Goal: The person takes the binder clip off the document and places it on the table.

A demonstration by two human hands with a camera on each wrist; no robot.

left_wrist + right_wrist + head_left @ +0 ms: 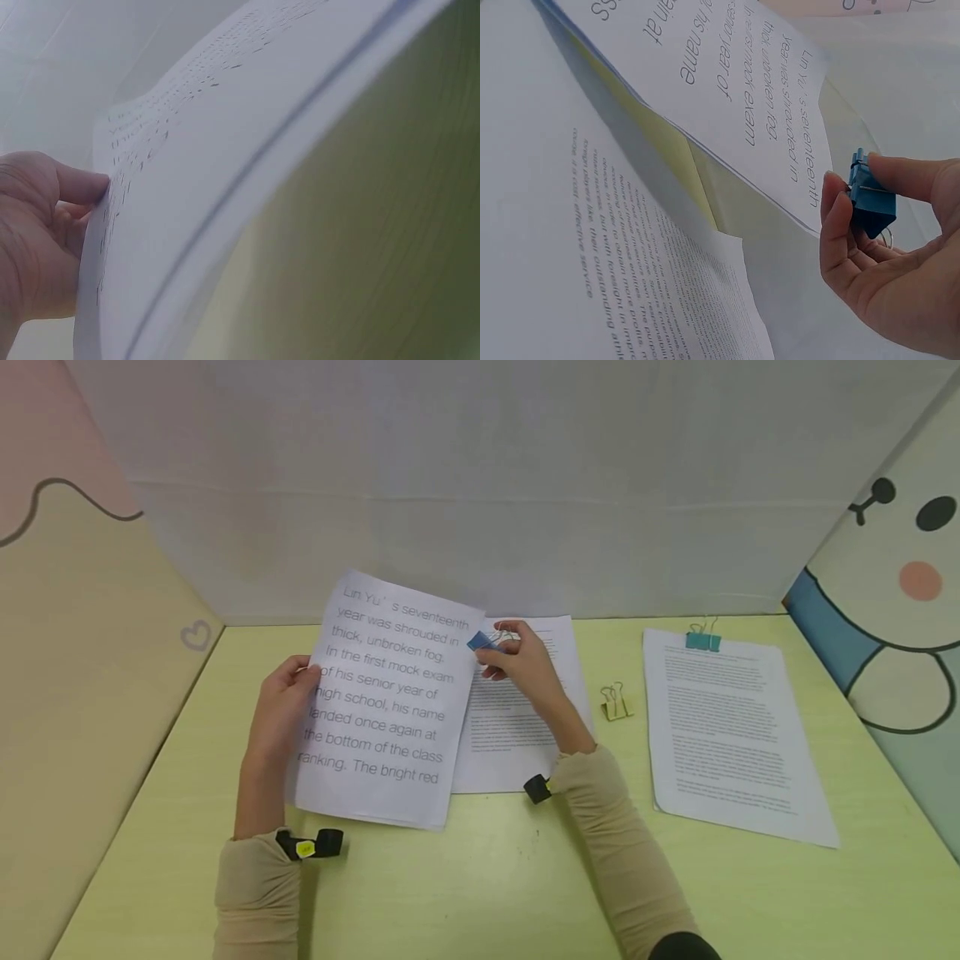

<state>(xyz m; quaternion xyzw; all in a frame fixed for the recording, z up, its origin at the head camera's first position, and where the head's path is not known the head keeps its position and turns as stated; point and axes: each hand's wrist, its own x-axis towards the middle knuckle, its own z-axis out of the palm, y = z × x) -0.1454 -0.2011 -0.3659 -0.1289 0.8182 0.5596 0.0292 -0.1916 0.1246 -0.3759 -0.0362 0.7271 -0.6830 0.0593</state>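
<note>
My left hand [281,710] pinches the left edge of a stack of large-print sheets [382,710], thumb on the front face. The stack is tilted up off the table and overlaps a small-print stack [510,718] lying behind it. My right hand [528,664] holds a blue binder clip [483,642] between thumb and fingers, close to the top right corner of the large-print sheets. In the right wrist view the blue clip [874,202] is apart from the sheets, its wire handles partly hidden by the fingers.
A gold binder clip [617,703] lies on the yellow-green table [480,893] right of the small-print stack. Farther right is another printed stack [727,743] with a teal binder clip [702,642] on its top edge. A white panel [480,543] stands along the back.
</note>
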